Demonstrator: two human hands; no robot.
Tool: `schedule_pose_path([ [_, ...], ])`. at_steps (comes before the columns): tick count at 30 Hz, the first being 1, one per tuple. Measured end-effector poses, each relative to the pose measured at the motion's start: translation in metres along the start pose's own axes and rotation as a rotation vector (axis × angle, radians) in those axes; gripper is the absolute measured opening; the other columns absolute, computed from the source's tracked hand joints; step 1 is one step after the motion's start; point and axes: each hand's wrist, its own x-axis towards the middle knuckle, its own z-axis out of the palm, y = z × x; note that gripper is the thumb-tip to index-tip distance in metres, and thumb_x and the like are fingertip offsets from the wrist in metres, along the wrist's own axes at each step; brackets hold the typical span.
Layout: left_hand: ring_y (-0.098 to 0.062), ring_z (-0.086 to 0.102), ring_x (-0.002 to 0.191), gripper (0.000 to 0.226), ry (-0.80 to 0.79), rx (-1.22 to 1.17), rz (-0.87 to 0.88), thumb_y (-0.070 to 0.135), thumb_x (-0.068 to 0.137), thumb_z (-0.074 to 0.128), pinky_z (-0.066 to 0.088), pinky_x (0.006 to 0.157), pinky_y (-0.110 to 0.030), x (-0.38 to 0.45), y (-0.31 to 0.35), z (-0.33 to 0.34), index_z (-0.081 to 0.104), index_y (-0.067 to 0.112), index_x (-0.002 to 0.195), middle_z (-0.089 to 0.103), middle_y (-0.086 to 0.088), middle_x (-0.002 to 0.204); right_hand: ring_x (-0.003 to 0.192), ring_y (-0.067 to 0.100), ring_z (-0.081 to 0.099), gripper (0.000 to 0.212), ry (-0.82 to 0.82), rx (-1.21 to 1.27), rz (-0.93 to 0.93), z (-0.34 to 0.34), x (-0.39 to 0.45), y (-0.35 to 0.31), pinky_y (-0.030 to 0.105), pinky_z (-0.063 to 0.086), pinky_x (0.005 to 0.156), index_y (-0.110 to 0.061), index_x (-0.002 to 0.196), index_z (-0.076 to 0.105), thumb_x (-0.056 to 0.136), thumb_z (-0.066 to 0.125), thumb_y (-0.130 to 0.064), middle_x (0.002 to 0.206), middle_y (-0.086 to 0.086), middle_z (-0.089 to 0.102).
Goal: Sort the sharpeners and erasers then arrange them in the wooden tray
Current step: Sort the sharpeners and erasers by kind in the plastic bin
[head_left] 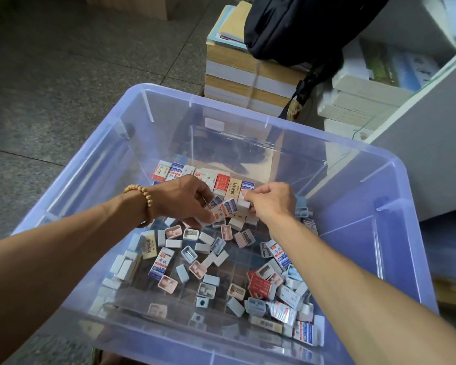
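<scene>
One translucent lavender plastic storage bin [395, 196], rectangular, deep; it holds all the stock listed below. No wooden tray can be made out for certain; a dark gridded surface shows through the bin's floor, nature unclear.

One row of paper-sleeved rectangular erasers [208, 177], standing on edge side by side along the far floor of the bin, long axes upright, the row running left to right. It ends just beyond both hands.

One loose heap of small pastel pink, blue and white plastic sharpeners [190, 252], mixed with further sleeved erasers, scattered across the near and right floor, well short of the row.

One left hand [184, 200], beaded bracelet at the wrist, fingers curled round a white eraser with blue-and-red sleeve [223, 209]. That piece lies tilted, its long axis slanting up to the right, just before the row.

One right hand [270, 200], fingertips pinched at the row's right end; whether it holds a piece cannot be told.

Judgement: the held eraser sits nearer the left hand and wants turning upright to join the row.
</scene>
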Motion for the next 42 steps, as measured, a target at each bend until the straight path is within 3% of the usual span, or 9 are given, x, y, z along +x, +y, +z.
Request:
schedule_pose_path([
  [6,-0.026,0.073,0.085,0.023,0.050,-0.176,0.011,0.004,0.082,0.074,0.060,0.081,-0.038,-0.003,0.001,0.006,0.061,0.006,0.102,0.070,-0.013,0.099,0.065,0.016,0.069,0.030,0.060,0.094,-0.022,-0.016,-0.014,0.002,0.030,0.059,0.061,-0.013,0.074,0.069,0.095,0.065,-0.034,0.076,0.004,0.073],
  [11,-0.027,0.074,0.085,0.033,0.085,-0.391,0.026,0.004,0.076,0.078,0.061,0.080,-0.038,-0.001,0.017,0.007,0.061,0.000,0.104,0.071,-0.017,0.098,0.064,0.014,0.065,0.015,-0.395,0.384,0.047,-0.033,-0.035,-0.004,0.024,0.047,0.051,-0.009,0.090,0.073,0.088,0.076,-0.024,0.088,0.008,0.075],
  [14,-0.027,0.074,0.085,0.038,0.081,-0.394,0.061,0.000,0.072,0.079,0.061,0.075,-0.035,-0.001,0.024,0.012,0.061,-0.003,0.106,0.071,-0.018,0.098,0.061,0.011,0.066,0.006,-0.488,0.445,0.052,-0.036,-0.032,-0.005,0.022,0.047,0.050,-0.007,0.088,0.071,0.091,0.071,-0.013,0.084,0.009,0.075],
  [16,-0.024,0.074,0.080,0.032,0.116,-0.368,0.059,-0.005,0.074,0.077,0.062,0.068,-0.030,-0.002,0.023,0.012,0.062,-0.001,0.102,0.072,-0.014,0.095,0.058,0.009,0.063,0.009,-0.413,0.472,0.081,-0.043,-0.023,-0.001,0.023,0.049,0.052,-0.004,0.096,0.071,0.091,0.070,-0.012,0.079,0.008,0.073],
  [20,-0.023,0.074,0.079,0.023,0.190,-0.279,0.041,-0.004,0.079,0.074,0.062,0.071,-0.033,-0.006,0.016,0.005,0.062,0.002,0.098,0.073,-0.011,0.093,0.060,0.016,0.061,0.010,-0.136,0.057,0.052,-0.050,-0.008,0.011,0.034,0.062,0.071,-0.009,0.084,0.072,0.093,0.069,-0.013,0.072,0.009,0.068],
  [28,-0.025,0.074,0.082,0.025,0.205,-0.232,0.030,-0.001,0.079,0.074,0.061,0.079,-0.039,-0.009,0.013,0.005,0.064,0.002,0.102,0.072,-0.009,0.091,0.068,0.014,0.072,0.009,-0.093,-0.057,0.042,-0.030,0.009,0.017,0.036,0.063,0.076,-0.011,0.089,0.076,0.085,0.079,-0.019,0.073,0.001,0.070],
  [33,-0.024,0.074,0.080,0.007,0.200,-0.236,0.004,0.006,0.086,0.070,0.061,0.077,-0.038,-0.007,0.015,0.010,0.065,0.010,0.089,0.073,-0.010,0.093,0.077,0.022,0.073,0.020,0.003,-0.195,-0.090,-0.020,0.016,0.020,0.035,0.060,0.078,-0.017,0.073,0.076,0.080,0.083,-0.035,0.074,0.004,0.074],
  [40,-0.031,0.073,0.087,0.014,0.243,-0.343,-0.066,0.003,0.088,0.067,0.059,0.084,-0.045,-0.017,0.019,0.004,0.064,-0.005,0.099,0.072,-0.020,0.097,0.070,0.022,0.067,0.034,0.101,-0.316,-0.225,-0.031,0.004,0.012,0.025,0.052,0.066,-0.015,0.059,0.063,0.092,0.062,-0.021,0.065,-0.001,0.067],
  [42,-0.030,0.072,0.083,0.017,0.258,-0.372,-0.072,0.001,0.087,0.067,0.061,0.077,-0.041,-0.025,0.020,0.003,0.063,-0.009,0.101,0.071,-0.022,0.096,0.067,0.013,0.063,0.022,0.027,-0.214,-0.343,-0.035,-0.008,0.002,0.018,0.045,0.056,-0.021,0.072,0.067,0.091,0.060,-0.012,0.072,-0.006,0.065],
])
